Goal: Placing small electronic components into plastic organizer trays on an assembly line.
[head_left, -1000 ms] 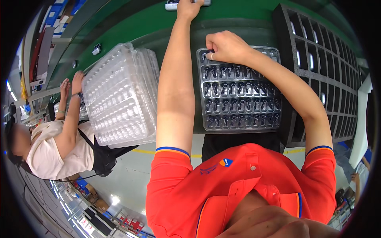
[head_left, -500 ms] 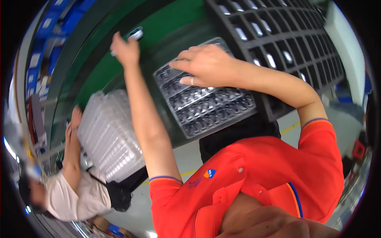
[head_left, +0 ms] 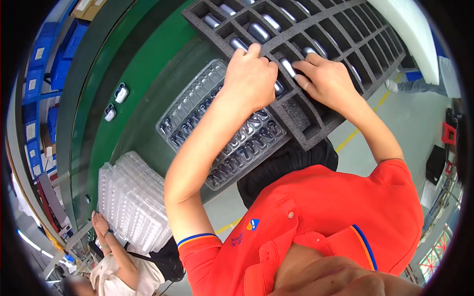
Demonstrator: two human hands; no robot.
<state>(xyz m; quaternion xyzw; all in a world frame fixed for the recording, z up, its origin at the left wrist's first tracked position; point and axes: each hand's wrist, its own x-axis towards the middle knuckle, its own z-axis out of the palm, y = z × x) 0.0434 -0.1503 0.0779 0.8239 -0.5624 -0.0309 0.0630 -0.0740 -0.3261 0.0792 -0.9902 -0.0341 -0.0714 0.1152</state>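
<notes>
Both my hands are over a black foam divider box (head_left: 305, 140) whose compartments hold grey earbud cases. My left hand (head_left: 251, 79) is curled at the near-left compartments, its fingers against a grey earbud case (head_left: 238, 44). Another dark case (head_left: 279, 88) shows beside its knuckles. With bent fingers my right hand (head_left: 328, 81) pinches the end of a silvery-grey earbud case (head_left: 287, 67) standing in its slot. Under my left forearm lies a clear plastic tray (head_left: 213, 185), with dark stemmed earbuds in several rows; its far-left pockets show no earbuds.
Two small earbud cases (head_left: 121, 92) sit on the green conveyor belt (head_left: 143, 64) at the left. A stack of clear trays (head_left: 131, 197) stands at the lower left, beside a co-worker's hands (head_left: 101, 224). Blue bins (head_left: 37, 91) line a rack at far left.
My left hand has left the belt, where it was at a small case, and come to the foam box. My right hand has moved from the earbud tray to the box.
</notes>
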